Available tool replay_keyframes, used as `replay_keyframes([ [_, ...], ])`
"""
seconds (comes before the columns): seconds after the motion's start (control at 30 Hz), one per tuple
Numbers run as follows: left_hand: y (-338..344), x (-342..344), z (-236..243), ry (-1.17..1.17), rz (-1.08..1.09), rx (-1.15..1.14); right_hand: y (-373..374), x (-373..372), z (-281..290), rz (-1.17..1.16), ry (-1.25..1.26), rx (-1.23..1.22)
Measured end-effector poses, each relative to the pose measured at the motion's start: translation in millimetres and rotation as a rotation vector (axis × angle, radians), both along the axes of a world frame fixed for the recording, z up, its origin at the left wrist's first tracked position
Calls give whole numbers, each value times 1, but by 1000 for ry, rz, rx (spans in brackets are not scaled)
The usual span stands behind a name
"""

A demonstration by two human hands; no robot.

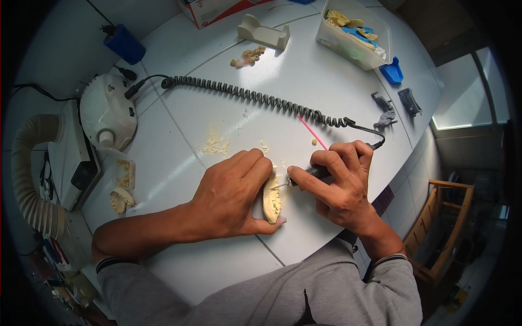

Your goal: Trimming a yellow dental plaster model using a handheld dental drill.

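Note:
My left hand (231, 193) grips a cream plaster dental cast (271, 204) with handwriting on it, thumb at its lower end and fingers along its upper left. In my right hand (342, 187) is a dark rotary handpiece (318, 173), its thin metal bit reaching onto the cast's surface. A coiled black cord (255, 96) runs from the handpiece's lead to a white control unit (109, 111). Cream shavings (213, 145) lie scattered near my hands. A pink stick (311, 130) lies just beyond my right fingers, beside a small tan piece (314, 142).
Casts (122, 200), a white machine with hose (38, 125) and a blue cup (124, 44) are left. At the back are a box (209, 8), white holder (261, 37), tan pieces (247, 57) and plastic tub (353, 54). Grey parts (409, 102) lie near the table's right edge.

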State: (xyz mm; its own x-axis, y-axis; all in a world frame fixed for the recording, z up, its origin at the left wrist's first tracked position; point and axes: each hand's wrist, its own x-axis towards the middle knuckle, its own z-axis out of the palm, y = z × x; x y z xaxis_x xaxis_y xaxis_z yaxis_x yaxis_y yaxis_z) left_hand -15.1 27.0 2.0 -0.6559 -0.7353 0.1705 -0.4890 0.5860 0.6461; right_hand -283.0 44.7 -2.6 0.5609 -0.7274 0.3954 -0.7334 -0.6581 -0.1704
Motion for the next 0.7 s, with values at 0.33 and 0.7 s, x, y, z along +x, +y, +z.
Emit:
replay_keyframes([
  [0.33, 0, 1, -3, -13, -12, -19, 1, -2, -2, 22, -5, 20],
  [0.7, 0, 0, 0, -7, -4, 0, 0, -2, -2, 23, -12, 52],
])
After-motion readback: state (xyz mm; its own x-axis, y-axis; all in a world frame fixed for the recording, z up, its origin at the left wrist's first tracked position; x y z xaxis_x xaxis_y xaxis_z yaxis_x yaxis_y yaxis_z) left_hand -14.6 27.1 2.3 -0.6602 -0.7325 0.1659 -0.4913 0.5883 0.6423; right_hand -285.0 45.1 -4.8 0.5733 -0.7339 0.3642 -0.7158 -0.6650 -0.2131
